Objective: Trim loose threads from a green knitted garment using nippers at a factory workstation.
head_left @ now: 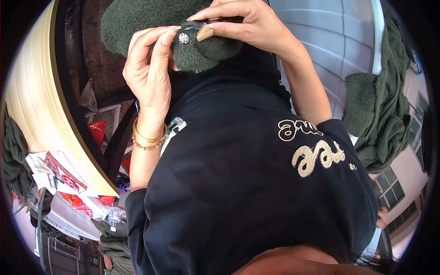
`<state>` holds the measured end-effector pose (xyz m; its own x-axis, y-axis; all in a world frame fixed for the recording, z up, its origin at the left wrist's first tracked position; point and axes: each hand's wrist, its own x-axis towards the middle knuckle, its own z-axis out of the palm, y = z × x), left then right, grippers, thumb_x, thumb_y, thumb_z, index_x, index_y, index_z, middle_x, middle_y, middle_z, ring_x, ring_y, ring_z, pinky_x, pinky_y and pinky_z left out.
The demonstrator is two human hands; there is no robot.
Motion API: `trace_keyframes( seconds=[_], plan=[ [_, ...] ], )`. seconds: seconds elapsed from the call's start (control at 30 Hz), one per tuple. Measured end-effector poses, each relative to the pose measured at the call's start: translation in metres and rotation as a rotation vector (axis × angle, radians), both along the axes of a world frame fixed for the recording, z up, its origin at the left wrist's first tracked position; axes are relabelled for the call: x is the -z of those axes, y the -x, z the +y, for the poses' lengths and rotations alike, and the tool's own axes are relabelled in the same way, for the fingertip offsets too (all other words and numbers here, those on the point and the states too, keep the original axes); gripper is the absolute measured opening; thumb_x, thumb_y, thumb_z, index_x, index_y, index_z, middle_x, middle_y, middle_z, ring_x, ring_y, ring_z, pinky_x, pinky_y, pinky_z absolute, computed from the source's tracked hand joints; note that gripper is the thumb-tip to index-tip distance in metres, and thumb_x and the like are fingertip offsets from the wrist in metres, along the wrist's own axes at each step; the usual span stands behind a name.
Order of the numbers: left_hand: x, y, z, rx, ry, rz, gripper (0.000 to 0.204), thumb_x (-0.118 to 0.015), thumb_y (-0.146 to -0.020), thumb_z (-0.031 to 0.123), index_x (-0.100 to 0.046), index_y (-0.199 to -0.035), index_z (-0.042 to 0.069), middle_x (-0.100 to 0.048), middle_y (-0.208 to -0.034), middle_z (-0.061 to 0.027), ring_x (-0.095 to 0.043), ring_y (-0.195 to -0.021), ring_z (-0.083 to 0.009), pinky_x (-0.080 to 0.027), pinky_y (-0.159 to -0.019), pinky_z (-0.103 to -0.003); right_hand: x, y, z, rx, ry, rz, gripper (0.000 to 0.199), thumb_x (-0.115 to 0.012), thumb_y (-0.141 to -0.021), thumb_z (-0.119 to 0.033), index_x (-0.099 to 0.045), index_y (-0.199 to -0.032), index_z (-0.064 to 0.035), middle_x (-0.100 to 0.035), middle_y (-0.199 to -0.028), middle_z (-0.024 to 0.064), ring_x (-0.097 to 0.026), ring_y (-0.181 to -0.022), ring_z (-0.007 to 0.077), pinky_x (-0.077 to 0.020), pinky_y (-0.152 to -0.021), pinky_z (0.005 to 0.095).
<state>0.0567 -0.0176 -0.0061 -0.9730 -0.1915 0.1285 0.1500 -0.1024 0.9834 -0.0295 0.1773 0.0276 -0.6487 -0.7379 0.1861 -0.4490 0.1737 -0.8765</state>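
Left hand pinching green knit fabric beside a sparkly stud. Right hand clamped on a dark tool, long axis level, tip pointing left

At the far left edge, on my pale tabletop, lies a flat red package on white paper cards; just below it sit crinkled red and clear plastic bags. A small tan paper tag sits pinched in my right hand

You have a big pale table on your left. Red packets, papers and shiny clear bags lie on its near end.
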Motion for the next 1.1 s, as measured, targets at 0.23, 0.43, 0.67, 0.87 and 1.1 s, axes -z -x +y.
trace_keyframes(
  seconds=[0.23,0.43,0.67,0.87,1.1],
  plan=[
    [0.000,-0.001,0.001,0.053,-0.022,-0.047,0.011,-0.063,-0.091,0.007,-0.069,-0.098,0.001,-0.060,-0.094,-0.0018,-0.046,-0.057,-0.0006,-0.036,-0.047,-0.015,-0.005,0.006,0.002,-0.122,0.042,-0.085,0.023,-0.066,-0.086,-0.006,-0.070,-0.108,-0.0031,-0.062,-0.082,0.0037,-0.056,-0.076,0.0104,-0.0443,-0.069,0.0234],
    [-0.001,0.001,0.001,0.087,0.006,-0.064,0.011,-0.063,-0.091,0.007,-0.070,-0.097,0.002,-0.060,-0.091,-0.0004,-0.044,-0.056,0.0007,-0.033,-0.046,-0.015,-0.008,0.005,0.005,-0.070,-0.060,-0.467,0.024,-0.068,-0.085,-0.009,-0.070,-0.108,-0.0037,-0.062,-0.083,0.0033,-0.056,-0.076,0.0099,-0.0438,-0.068,0.0234],
    [0.002,0.002,0.002,0.100,-0.070,-0.096,0.011,-0.063,-0.091,0.008,-0.070,-0.097,0.002,-0.060,-0.091,0.0000,-0.044,-0.056,0.0007,-0.033,-0.046,-0.015,-0.002,0.009,0.005,-0.161,0.034,-0.145,0.023,-0.069,-0.085,-0.010,-0.070,-0.107,-0.0038,-0.062,-0.081,0.0028,-0.056,-0.076,0.0102,-0.0434,-0.068,0.0234],
    [0.003,0.001,0.001,0.121,-0.096,-0.085,0.012,-0.062,-0.091,0.009,-0.070,-0.097,0.002,-0.060,-0.092,-0.0005,-0.044,-0.056,0.0001,-0.033,-0.046,-0.015,0.000,0.013,0.006,-0.091,-0.029,-0.325,0.023,-0.069,-0.084,-0.010,-0.070,-0.107,-0.0032,-0.062,-0.080,0.0028,-0.056,-0.077,0.0106,-0.0436,-0.069,0.0232],
    [0.003,0.002,0.000,0.144,-0.140,-0.111,0.013,-0.061,-0.092,0.009,-0.070,-0.099,0.002,-0.060,-0.092,-0.0010,-0.044,-0.055,-0.0006,-0.033,-0.046,-0.015,-0.006,0.014,0.003,-0.156,0.017,-0.178,0.024,-0.070,-0.083,-0.009,-0.070,-0.106,-0.0026,-0.064,-0.082,0.0042,-0.057,-0.077,0.0115,-0.0443,-0.070,0.0244]
  ],
)
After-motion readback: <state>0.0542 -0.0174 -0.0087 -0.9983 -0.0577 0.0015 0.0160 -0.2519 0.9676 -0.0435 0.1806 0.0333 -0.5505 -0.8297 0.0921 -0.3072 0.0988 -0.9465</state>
